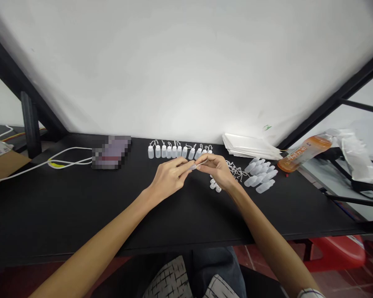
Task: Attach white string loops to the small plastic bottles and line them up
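My left hand (170, 176) is closed on a small translucent plastic bottle (192, 167), mostly covered by the fingers. Close against it, my right hand (217, 169) pinches a thin white cord (201, 164) at the bottle's top end. Behind both hands, a row of small white-capped bottles (164, 151) stands upright, with thin white loops at their tops. Partly hidden by my right hand, a pile of white cords (236, 171) and several white caps (216, 187) lie on the black table. Further right, several uncapped bottles (261, 171) lie on their sides.
A stack of white sheets or bags (251, 145) lies by the wall. An orange drink bottle (307, 152) lies tilted at the right. On the left are a blurred purple item (113, 153), a white cable (71, 150) and a cardboard box (3, 165). Black frame bars (332, 107) border the table.
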`<action>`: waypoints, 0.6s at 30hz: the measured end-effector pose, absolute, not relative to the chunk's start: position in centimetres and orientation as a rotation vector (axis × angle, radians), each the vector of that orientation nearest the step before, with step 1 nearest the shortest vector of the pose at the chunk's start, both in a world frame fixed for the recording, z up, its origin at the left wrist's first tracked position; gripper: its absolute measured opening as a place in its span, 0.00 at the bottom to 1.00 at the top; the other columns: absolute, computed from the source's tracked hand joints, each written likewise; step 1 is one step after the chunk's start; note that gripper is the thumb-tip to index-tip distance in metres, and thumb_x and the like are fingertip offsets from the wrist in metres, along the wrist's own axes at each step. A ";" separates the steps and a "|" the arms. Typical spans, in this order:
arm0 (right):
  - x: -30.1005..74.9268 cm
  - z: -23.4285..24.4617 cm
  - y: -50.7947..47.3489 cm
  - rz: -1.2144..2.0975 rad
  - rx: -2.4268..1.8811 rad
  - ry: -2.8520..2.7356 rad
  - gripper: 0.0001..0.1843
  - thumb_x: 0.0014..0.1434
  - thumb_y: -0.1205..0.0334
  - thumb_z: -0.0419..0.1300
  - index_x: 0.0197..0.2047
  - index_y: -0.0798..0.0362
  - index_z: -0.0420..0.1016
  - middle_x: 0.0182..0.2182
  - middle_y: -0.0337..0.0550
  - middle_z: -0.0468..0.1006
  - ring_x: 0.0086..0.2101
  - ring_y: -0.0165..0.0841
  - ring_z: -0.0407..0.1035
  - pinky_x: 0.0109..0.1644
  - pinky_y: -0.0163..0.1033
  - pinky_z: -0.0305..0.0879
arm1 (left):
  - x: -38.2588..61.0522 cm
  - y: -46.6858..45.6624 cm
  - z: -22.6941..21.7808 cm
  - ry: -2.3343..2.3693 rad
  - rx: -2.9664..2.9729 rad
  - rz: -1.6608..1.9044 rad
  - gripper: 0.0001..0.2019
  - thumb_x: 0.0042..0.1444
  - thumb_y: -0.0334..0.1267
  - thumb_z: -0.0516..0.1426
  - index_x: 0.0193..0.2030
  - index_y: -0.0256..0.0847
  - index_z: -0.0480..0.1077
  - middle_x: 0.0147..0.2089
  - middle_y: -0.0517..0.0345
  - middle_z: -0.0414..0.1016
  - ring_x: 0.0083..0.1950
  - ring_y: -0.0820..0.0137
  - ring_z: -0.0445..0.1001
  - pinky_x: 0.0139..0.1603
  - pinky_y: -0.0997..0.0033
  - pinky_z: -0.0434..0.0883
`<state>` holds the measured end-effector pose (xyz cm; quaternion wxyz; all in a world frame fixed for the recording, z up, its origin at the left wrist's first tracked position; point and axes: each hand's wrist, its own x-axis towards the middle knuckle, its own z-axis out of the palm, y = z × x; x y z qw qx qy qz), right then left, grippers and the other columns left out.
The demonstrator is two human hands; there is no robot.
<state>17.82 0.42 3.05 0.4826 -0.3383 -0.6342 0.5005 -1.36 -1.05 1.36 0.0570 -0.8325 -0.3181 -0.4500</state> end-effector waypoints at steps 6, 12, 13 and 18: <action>17.7 3.3 0.2 1.225 -0.814 -1.608 0.15 0.51 0.56 0.70 0.41 0.55 0.79 0.30 0.43 0.80 0.32 0.36 0.77 0.42 0.46 0.75 | -1.8 -1.1 1.9 -1.019 -2.519 -1.299 0.13 0.64 0.31 0.51 0.51 0.39 0.74 0.41 0.53 0.78 0.33 0.74 0.73 0.30 0.76 0.69; 17.4 2.8 0.3 1.041 -0.837 -1.646 0.15 0.52 0.53 0.69 0.39 0.54 0.81 0.32 0.45 0.80 0.34 0.37 0.77 0.36 0.43 0.77 | -1.9 -0.7 1.9 -1.287 -2.714 -1.415 0.18 0.65 0.37 0.51 0.60 0.39 0.68 0.49 0.50 0.74 0.36 0.72 0.74 0.32 0.72 0.72; 17.4 2.7 0.3 0.992 -0.836 -1.647 0.15 0.52 0.52 0.69 0.39 0.53 0.81 0.34 0.45 0.80 0.35 0.37 0.77 0.36 0.43 0.78 | -2.0 -0.6 1.9 -1.346 -2.755 -1.421 0.19 0.65 0.38 0.51 0.60 0.39 0.68 0.50 0.50 0.74 0.36 0.72 0.73 0.33 0.71 0.73; 17.3 2.6 0.0 0.953 -0.854 -1.725 0.14 0.56 0.53 0.66 0.41 0.53 0.79 0.35 0.45 0.79 0.36 0.37 0.78 0.36 0.41 0.78 | -2.3 -0.2 2.3 -1.404 -2.985 -1.534 0.15 0.64 0.41 0.53 0.51 0.40 0.75 0.45 0.52 0.73 0.32 0.73 0.71 0.28 0.73 0.71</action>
